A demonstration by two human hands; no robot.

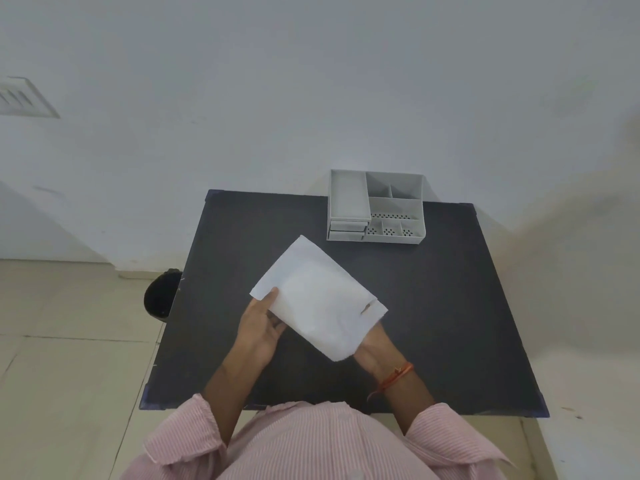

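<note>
A folded white cloth (317, 297) is held tilted above the middle of the black table (450, 306). My left hand (261, 329) grips its left edge, thumb on top and fingers beneath. My right hand (375, 346) holds the near right end from below, its fingers mostly hidden under the cloth. A small slit shows near the cloth's right corner.
A grey plastic organiser (375, 207) with several compartments and small drawers stands at the table's far edge by the white wall. A black bin (161, 296) sits on the tiled floor at the table's left side. An orange thread band circles my right wrist.
</note>
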